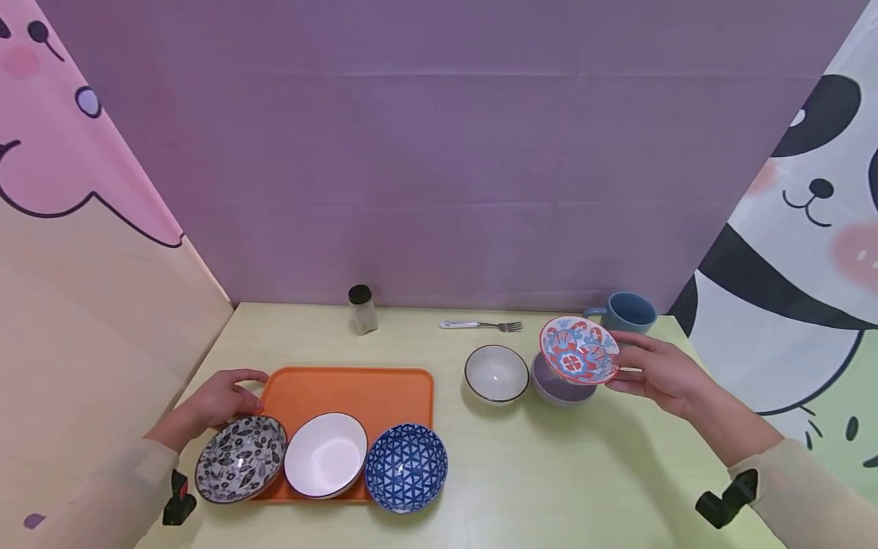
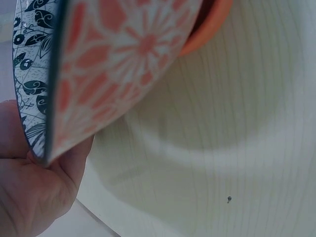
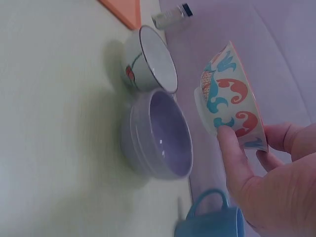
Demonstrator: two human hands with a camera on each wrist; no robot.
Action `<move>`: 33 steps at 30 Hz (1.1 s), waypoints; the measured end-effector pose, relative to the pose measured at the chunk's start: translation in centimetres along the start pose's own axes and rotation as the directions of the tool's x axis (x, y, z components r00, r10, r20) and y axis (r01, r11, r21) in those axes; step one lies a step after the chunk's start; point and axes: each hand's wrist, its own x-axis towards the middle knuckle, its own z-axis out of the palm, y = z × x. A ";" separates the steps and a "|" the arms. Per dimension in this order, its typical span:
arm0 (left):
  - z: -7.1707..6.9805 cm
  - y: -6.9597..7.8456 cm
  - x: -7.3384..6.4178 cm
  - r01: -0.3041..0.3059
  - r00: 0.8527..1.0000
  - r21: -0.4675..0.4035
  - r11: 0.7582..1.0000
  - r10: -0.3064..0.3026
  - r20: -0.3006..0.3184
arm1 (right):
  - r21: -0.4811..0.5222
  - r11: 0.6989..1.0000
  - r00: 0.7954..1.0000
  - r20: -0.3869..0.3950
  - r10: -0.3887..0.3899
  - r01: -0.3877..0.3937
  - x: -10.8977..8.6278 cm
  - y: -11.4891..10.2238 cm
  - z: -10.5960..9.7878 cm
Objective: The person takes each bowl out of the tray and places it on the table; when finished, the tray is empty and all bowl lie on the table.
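Purple cloth (image 1: 446,191) backs a pale table (image 1: 521,473), where a jar (image 1: 363,310), fork (image 1: 480,325) and mug (image 1: 631,313) stand or lie along the far edge. At left lies an orange tray (image 1: 346,385), with a white bowl (image 1: 325,455) on its near part and a blue bowl (image 1: 406,467) at its near right corner. Beyond the tray's right side sits a rimmed bowl (image 1: 497,374), beside a purple bowl (image 1: 561,393).

The left hand (image 1: 221,398) pinches the rim of a floral bowl (image 1: 240,459), tilted at the tray's near left corner; whether it touches the tray I cannot tell. The right hand (image 1: 661,374) grips the red bowl (image 1: 579,351) between thumb and fingers, holding it tipped above the purple bowl and apart from it.

Both hands seem midway through moving bowls; whether the red one is being stacked or taken away is unclear. Setting it down would call for levelling it first; the floral bowl likewise needs a flat landing before the fingers let go.
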 end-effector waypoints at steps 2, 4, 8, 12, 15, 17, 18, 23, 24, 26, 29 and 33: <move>0.0 0.0 -0.1 -0.006 1.000 -0.004 1.000 0.006 -0.003 | 0.010 1.000 1.000 -0.009 0.005 -0.005 -0.4 0.2 -0.8; 0.1 -0.1 -0.1 -0.013 1.000 -0.009 1.000 0.013 -0.005 | 0.032 0.999 1.000 -0.018 0.019 -0.018 -0.8 0.5 -1.6; 0.2 -0.2 0.0 -0.019 1.000 -0.016 1.000 0.019 0.000 | 0.091 0.995 0.999 -0.022 0.039 -0.037 -1.5 1.3 -3.2; 0.1 -0.1 0.0 -0.018 1.000 -0.012 1.000 0.018 0.001 | 0.118 0.993 0.999 -0.035 0.034 -0.030 -1.9 2.2 -4.6; -0.1 -0.1 -0.1 -0.013 1.000 -0.013 1.000 0.014 0.002 | 0.133 0.991 0.998 -0.051 0.027 -0.020 -2.0 2.9 -5.5; -0.1 -0.1 -0.1 -0.010 1.000 -0.019 1.000 0.010 0.004 | 0.146 0.989 0.998 -0.059 0.028 -0.020 -2.0 3.3 -6.0; -0.1 -0.1 -0.1 -0.009 1.000 -0.021 1.000 0.009 0.005 | 0.151 0.988 0.998 -0.062 0.032 -0.022 -2.0 3.4 -6.2; -0.1 0.0 -0.3 -0.009 1.000 -0.019 1.000 0.009 0.003 | 0.175 0.983 0.995 -0.077 0.065 -0.051 -2.0 4.2 -7.2; -0.1 0.0 -0.3 -0.009 1.000 -0.017 1.000 0.009 0.002 | 0.179 0.982 0.994 -0.084 0.075 -0.059 -2.0 4.4 -7.4; -0.1 0.1 -0.3 -0.008 1.000 -0.013 1.000 0.008 0.000 | 0.182 0.981 0.992 -0.093 0.086 -0.068 -2.0 4.7 -7.6; 0.0 0.1 -0.3 -0.005 1.000 -0.013 1.000 0.005 0.002 | 0.181 0.980 0.990 -0.104 0.100 -0.080 -1.9 5.3 -8.0; 0.0 0.0 -0.3 -0.005 1.000 -0.018 1.000 0.005 0.001 | 0.194 0.978 0.988 -0.110 0.106 -0.083 -1.6 6.2 -8.6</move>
